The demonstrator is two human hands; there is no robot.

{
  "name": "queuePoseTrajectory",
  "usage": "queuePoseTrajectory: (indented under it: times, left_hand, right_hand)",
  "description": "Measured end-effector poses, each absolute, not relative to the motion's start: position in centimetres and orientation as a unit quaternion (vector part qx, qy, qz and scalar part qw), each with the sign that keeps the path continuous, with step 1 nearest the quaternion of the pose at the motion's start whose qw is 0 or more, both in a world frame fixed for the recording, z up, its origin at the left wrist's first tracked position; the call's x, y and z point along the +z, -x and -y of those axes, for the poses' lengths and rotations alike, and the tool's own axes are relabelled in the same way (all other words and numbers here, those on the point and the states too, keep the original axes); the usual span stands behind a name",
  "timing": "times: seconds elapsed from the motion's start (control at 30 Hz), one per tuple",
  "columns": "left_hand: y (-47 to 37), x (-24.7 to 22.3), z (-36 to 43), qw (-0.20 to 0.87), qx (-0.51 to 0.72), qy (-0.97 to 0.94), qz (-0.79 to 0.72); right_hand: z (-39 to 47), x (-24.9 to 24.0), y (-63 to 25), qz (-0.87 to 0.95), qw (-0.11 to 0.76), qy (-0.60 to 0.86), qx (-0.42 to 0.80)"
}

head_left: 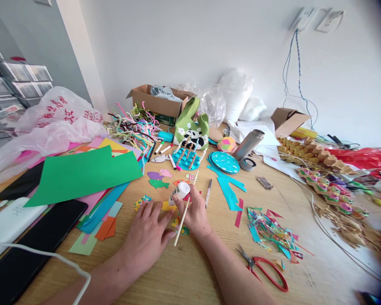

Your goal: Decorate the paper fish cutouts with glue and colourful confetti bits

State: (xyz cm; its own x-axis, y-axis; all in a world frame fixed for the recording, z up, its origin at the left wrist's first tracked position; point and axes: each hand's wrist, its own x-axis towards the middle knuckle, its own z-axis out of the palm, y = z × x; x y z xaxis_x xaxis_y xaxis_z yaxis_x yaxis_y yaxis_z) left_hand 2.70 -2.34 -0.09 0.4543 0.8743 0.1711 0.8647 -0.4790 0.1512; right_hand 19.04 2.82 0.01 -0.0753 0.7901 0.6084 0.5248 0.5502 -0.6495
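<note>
My right hand (195, 214) is closed around a small white bottle (181, 189) and a thin wooden stick (184, 216). The bottle is tilted, and the stick slants across the hand, its near end pointing toward me. Beside it, my left hand (147, 235) rests low over the table with fingers spread, holding nothing I can see. Patterned paper cutouts (142, 202) lie by its fingertips, and a yellow cutout (169, 206) is partly covered by the hands. Beyond them are paper fish in purple (154, 176), green (158, 184) and pink (166, 173). A pen (208, 192) lies right of my right hand.
Red-handled scissors (268, 267) and paper scraps (269, 231) lie at right. Green paper (89, 171) tops a stack at left, near a black phone-like slab (41, 254) and white cable (66, 267). Behind stand a blue craft with twisted posts (186, 159), blue discs (225, 162) and a metal flask (249, 144).
</note>
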Motion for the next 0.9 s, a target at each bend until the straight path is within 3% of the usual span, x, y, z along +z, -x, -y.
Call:
queuePoseTrajectory:
  times: [0.9]
  left_hand:
    - [-2.77,-0.13,2.31,0.02,0.119,-0.851,-0.51]
  right_hand:
    - [-2.82,-0.02,-19.03,0.716,0.503,0.465,0.132]
